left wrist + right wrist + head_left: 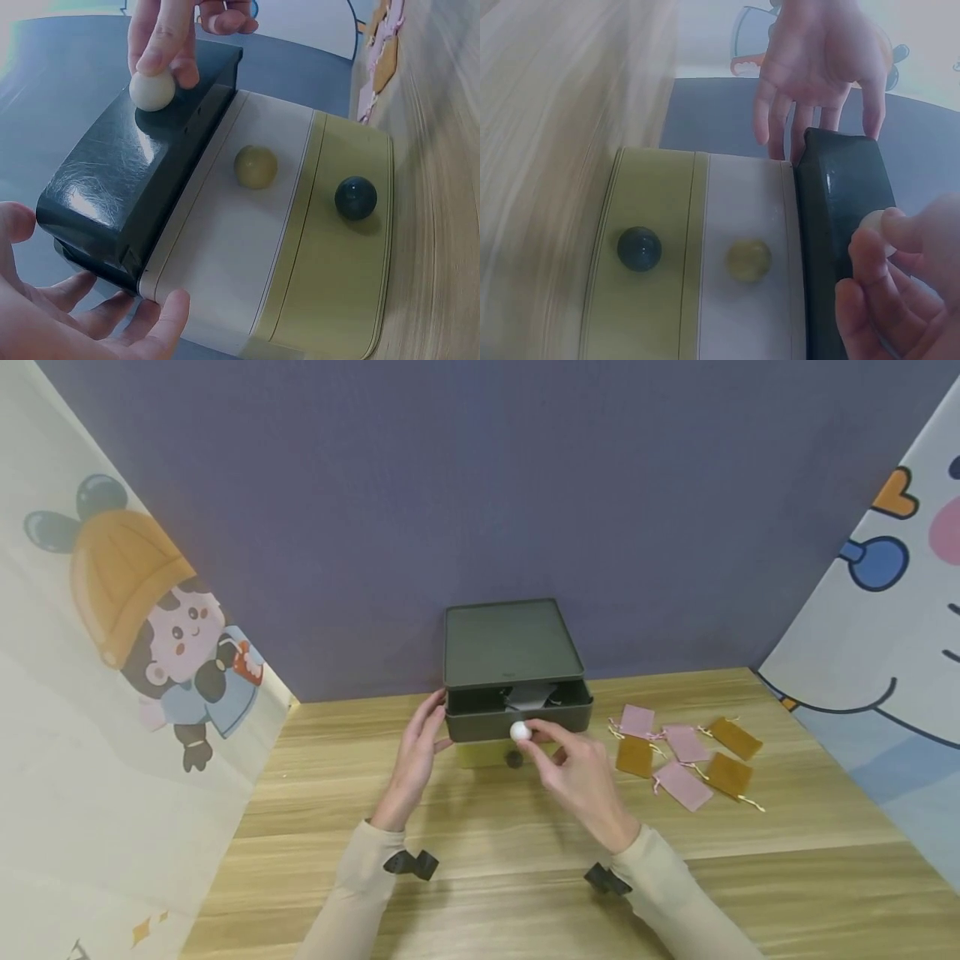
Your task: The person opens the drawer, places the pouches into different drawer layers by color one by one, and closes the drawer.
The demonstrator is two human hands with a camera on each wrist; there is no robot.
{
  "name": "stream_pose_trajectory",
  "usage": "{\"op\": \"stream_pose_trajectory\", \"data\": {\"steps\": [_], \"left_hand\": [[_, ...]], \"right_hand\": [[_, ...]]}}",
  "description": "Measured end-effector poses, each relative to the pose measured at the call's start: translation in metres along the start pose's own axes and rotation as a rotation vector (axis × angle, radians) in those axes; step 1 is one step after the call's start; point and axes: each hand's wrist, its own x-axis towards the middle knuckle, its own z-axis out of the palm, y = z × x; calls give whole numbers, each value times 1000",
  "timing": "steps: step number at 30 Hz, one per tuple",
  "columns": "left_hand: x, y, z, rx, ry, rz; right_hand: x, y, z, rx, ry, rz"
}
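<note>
A small three-tier drawer unit [512, 643] stands against the back panel, its dark green top drawer [480, 726] pulled partway out. My right hand [581, 772] pinches the white round knob [521, 732] on that drawer's front between thumb and fingers. My left hand [414, 752], fingers loosely extended, is at the unit's left side, fingertips right by the drawer's corner. Inside the drawer lies a greyish flat item [529, 696], partly hidden. Below are a white drawer [217, 247] with a yellow knob [256, 167] and a yellow-green drawer [322, 285] with a dark knob [355, 198], both closed.
Several small drawstring pouches, some pink [684, 786] and some brown [729, 774], lie on the wooden table [480, 893] to the right of the unit. A blue-grey panel [480, 485] rises behind, with cartoon-printed walls [75, 760] at both sides.
</note>
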Motion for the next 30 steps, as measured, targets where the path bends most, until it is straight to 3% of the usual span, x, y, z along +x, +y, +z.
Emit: {"op": "stream_pose_trajectory", "data": {"steps": [15, 30], "left_hand": [[0, 0, 1, -7, 6, 16], [0, 1, 1, -36, -5, 18]], "right_hand": [[3, 3, 3, 18, 25, -2], [8, 4, 5, 28, 6, 56]]}}
